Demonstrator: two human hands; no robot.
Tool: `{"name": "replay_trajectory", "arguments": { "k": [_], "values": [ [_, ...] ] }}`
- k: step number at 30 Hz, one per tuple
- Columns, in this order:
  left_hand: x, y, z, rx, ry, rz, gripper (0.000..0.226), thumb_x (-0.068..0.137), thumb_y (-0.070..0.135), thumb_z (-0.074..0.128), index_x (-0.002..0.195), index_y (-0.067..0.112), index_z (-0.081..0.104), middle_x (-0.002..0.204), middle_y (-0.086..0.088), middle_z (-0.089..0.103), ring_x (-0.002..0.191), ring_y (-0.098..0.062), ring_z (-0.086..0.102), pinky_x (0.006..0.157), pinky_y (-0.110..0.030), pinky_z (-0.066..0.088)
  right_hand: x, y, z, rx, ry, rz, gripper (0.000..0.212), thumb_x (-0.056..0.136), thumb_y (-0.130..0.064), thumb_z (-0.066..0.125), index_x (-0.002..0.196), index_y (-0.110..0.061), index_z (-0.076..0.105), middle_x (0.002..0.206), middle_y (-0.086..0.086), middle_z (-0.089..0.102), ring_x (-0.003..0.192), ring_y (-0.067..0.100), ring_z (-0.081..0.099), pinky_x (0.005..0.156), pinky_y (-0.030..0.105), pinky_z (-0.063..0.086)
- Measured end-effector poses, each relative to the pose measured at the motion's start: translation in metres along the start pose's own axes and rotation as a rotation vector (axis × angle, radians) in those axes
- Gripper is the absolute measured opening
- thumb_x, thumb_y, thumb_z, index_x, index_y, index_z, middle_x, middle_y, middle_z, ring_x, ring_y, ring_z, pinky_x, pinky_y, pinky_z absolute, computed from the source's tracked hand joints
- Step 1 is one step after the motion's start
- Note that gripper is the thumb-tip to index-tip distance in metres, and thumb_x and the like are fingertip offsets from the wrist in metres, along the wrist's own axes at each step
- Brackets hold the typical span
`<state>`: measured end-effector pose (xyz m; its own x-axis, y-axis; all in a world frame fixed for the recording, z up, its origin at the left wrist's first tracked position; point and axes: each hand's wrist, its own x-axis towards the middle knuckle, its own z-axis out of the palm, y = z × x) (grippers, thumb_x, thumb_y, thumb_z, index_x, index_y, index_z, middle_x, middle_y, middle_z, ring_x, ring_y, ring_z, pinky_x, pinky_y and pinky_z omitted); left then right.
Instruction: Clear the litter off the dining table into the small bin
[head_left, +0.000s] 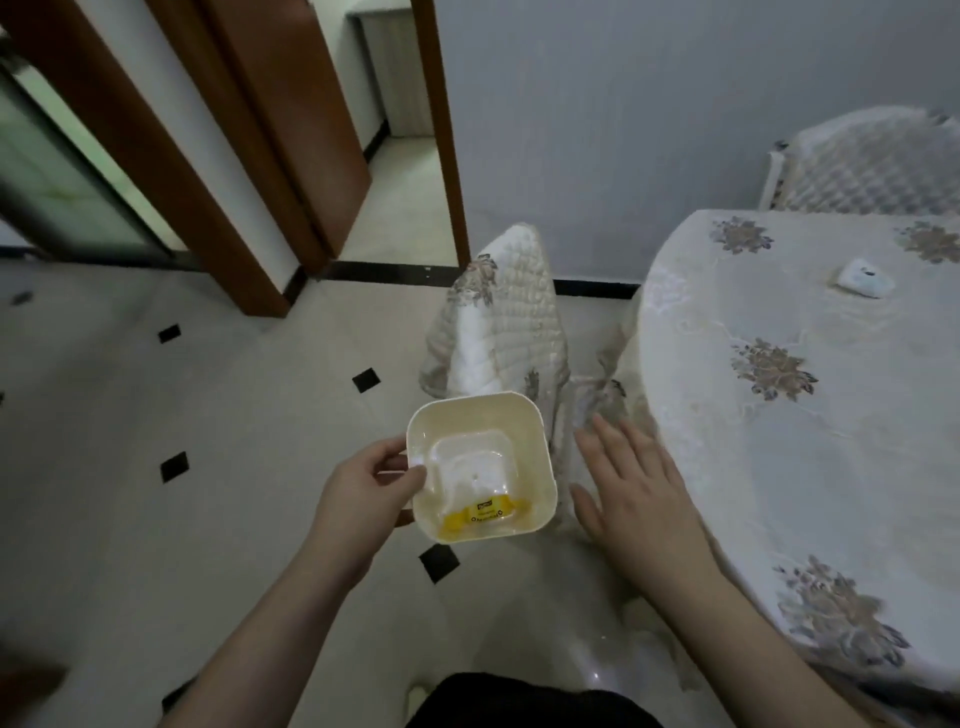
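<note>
Mostly done, judging by yellow wrapper (480, 514) in small bin (535, 441), left hand (363, 493) fingers (410, 480) grasping its rim, right hand (636, 488) released, one white item (865, 278) left on counter (831, 441).

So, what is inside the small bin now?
Inside the small bin lies a yellow wrapper against the near wall. The rest of the floor looks bare. The left hand covers part of the rim.

Dim, flat indoor light; soft motion blur throughout; wide-angle bending at edges; glare spot on floor (592, 675).
</note>
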<state>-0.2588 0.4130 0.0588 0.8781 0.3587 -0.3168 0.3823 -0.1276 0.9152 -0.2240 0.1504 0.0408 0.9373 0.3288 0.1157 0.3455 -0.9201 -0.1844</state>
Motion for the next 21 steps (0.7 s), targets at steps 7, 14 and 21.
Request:
{"name": "replay_trajectory", "arguments": {
  "k": [7, 14, 21],
  "values": [
    [-0.004, -0.044, -0.113, -0.072, 0.107, 0.002, 0.034, 0.09, 0.003, 0.066, 0.103, 0.034, 0.069, 0.097, -0.004, 0.075, 0.078, -0.012, 0.075, 0.056, -0.025, 0.06, 0.025, -0.124, 0.019, -0.056, -0.017, -0.115, 0.054, 0.086, -0.037, 0.048, 0.133, -0.012, 0.054, 0.14, 0.011, 0.053, 0.131, 0.033, 0.048, 0.105, 0.047, 0.04],
    [-0.005, -0.084, -0.229, -0.116, 0.182, -0.048, 0.035, 0.086, 0.005, 0.07, 0.114, 0.026, 0.07, 0.1, -0.007, 0.074, 0.078, -0.018, 0.076, 0.058, -0.025, 0.06, 0.044, -0.24, 0.048, -0.086, -0.049, -0.235, 0.051, 0.088, -0.032, 0.062, 0.134, -0.013, 0.053, 0.14, 0.01, 0.053, 0.13, 0.032, 0.047, 0.104, 0.046, 0.04],
    [0.01, -0.094, -0.293, -0.128, 0.225, -0.07, 0.035, 0.088, 0.006, 0.069, 0.12, 0.02, 0.07, 0.103, -0.007, 0.074, 0.084, -0.02, 0.075, 0.057, -0.026, 0.06, 0.057, -0.296, 0.06, -0.113, -0.024, -0.209, 0.054, 0.09, -0.042, 0.039, 0.134, -0.014, 0.053, 0.139, 0.01, 0.054, 0.126, 0.033, 0.051, 0.099, 0.047, 0.044]
  ]
}}
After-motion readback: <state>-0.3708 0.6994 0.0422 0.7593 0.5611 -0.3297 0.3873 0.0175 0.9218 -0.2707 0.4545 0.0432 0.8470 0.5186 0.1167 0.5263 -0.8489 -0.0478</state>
